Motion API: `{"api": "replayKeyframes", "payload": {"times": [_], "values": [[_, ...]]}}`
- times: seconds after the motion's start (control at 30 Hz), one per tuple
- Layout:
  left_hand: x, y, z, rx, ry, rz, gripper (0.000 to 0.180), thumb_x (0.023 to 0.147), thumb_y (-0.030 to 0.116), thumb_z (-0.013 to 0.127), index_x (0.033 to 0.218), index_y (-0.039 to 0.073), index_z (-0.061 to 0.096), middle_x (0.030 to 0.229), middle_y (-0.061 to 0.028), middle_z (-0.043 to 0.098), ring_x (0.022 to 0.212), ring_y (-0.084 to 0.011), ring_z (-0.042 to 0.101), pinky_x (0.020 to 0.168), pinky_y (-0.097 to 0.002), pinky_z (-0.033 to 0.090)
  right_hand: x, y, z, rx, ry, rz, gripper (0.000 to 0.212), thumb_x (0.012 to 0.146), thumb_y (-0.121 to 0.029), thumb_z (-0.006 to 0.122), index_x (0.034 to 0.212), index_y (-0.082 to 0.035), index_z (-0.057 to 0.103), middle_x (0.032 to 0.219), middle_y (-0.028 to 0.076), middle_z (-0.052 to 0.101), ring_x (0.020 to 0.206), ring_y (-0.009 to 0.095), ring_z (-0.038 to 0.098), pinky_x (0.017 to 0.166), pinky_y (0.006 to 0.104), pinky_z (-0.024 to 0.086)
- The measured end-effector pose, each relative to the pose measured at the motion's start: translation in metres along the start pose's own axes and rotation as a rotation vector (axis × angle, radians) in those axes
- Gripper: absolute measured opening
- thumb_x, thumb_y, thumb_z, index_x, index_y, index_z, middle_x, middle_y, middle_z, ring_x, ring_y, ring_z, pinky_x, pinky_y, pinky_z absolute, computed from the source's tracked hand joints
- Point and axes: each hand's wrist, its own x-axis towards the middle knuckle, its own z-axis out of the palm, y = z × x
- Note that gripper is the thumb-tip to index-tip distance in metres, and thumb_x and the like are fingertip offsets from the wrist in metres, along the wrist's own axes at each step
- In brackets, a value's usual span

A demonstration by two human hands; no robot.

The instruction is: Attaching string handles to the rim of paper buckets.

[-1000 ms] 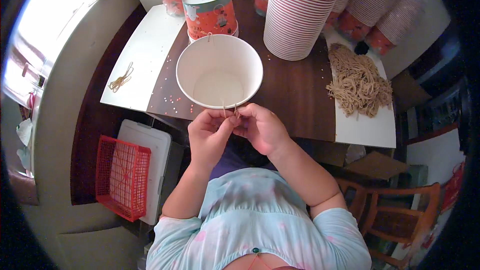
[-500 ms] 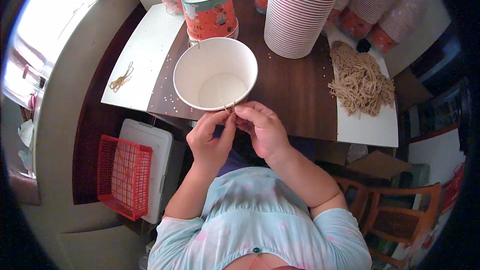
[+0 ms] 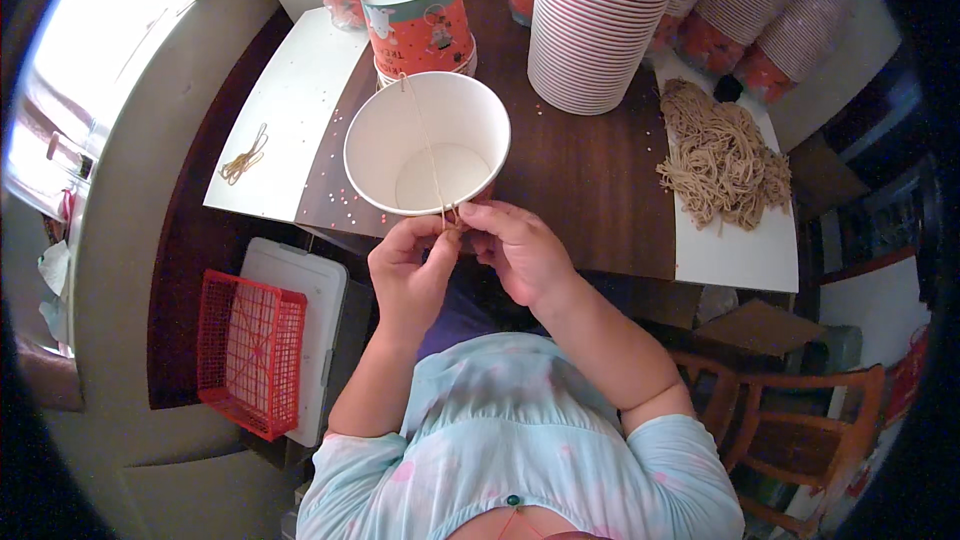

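Note:
A paper bucket point(image 3: 390, 150), white inside, tilts its mouth toward me at the table's near edge. A thin tan cord point(image 3: 428, 135) runs across its mouth from the far rim to the near rim. My left hand point(image 3: 410, 265) pinches the cord just below the near rim, thumb against fingers. Close beside it, my right hand point(image 3: 515, 250) has thumb and fingers closed at the same spot on the rim, around the cord. The fingertips partly hide the cord's end.
Behind the bucket stand upturned orange-and-green buckets point(image 3: 415, 25). A tall nested stack of buckets point(image 3: 595, 40) rises at the back. Tan cords lie heaped point(image 3: 720, 155) at right; a small bundle point(image 3: 245, 155) lies at left. Below left are a red basket point(image 3: 250, 355) and a chair point(image 3: 800, 420) at right.
The cord now stretches from the far rim across the mouth, where it hung lower inside before. Both hands and the bucket have shifted slightly left.

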Motion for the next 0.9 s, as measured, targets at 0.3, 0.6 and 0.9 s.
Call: {"api": "replayKeyframes", "payload": {"times": [0.3, 0.6, 0.9], "values": [[0.002, 0.005, -0.004, -0.058, -0.014, -0.040, 0.005, 0.084, 0.000, 0.059, 0.085, -0.005, 0.061, 0.078, -0.0045, 0.064, 0.070, -0.0076, 0.059, 0.064, -0.0201, 0.047, 0.007, -0.001, -0.012, 0.101, -0.018, 0.078, 0.013, 0.079, -0.020, 0.060, 0.086, -0.012, 0.067, 0.081, -0.001, 0.065, 0.069, 0.010, 0.056, 0.063, 0.0243, 0.041], [0.006, 0.007, 0.001, -0.105, -0.011, -0.084, 0.007, 0.086, 0.002, 0.059, 0.087, -0.005, 0.060, 0.079, -0.0056, 0.064, 0.072, -0.0084, 0.059, 0.065, -0.0209, 0.049, 0.006, -0.007, -0.014, -0.762, 0.182, -0.596, 0.012, 0.081, -0.014, 0.064, 0.085, -0.003, 0.063, 0.082, 0.002, 0.065, 0.067, 0.014, 0.057, 0.063, 0.0324, 0.043], [0.009, 0.005, 0.002, -0.113, -0.032, -0.095, 0.011, 0.088, 0.005, 0.059, 0.088, -0.006, 0.060, 0.082, -0.0062, 0.064, 0.072, -0.0092, 0.060, 0.067, -0.0228, 0.052, -0.006, -0.025, -0.009, -1.340, 0.195, -1.258, 0.016, 0.072, -0.014, 0.068, 0.085, -0.011, 0.059, 0.081, 0.002, 0.054, 0.076, 0.022, 0.054, 0.068, 0.0377, 0.039]]}}
